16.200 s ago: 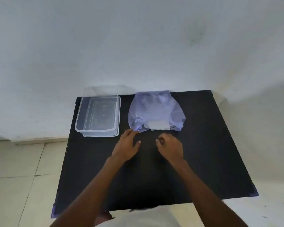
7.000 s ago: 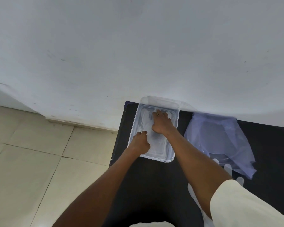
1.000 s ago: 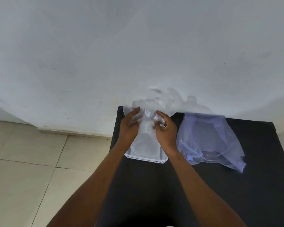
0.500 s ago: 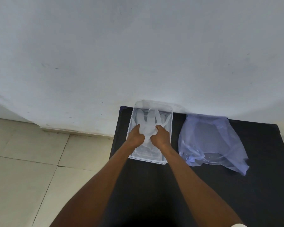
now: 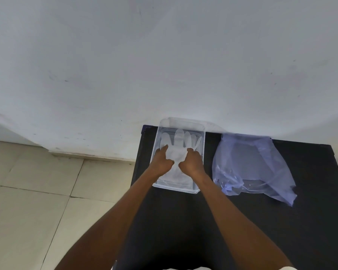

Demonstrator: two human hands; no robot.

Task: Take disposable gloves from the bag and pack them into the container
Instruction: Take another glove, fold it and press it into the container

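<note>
A clear plastic container [image 5: 201, 137] stands at the far left of the black table [image 5: 310, 221]. A translucent white disposable glove [image 5: 179, 140] lies flat inside it, fingers pointing to the wall. My left hand [image 5: 161, 161] and my right hand [image 5: 191, 162] rest on the glove's palm part, side by side, fingers curled down onto it. Whether other gloves lie under it I cannot tell. To the right lies the pale blue plastic bag [image 5: 250, 164], flat and crumpled, with its mouth toward me.
The table's back edge meets a white wall [image 5: 164, 55]. Its left edge drops to a beige tiled floor [image 5: 37, 201] just beside the container. Bare black tabletop lies in front of the container and the bag.
One second ago both hands held the glove up above the container. They have since lowered it and laid it flat inside, and they now rest on it.
</note>
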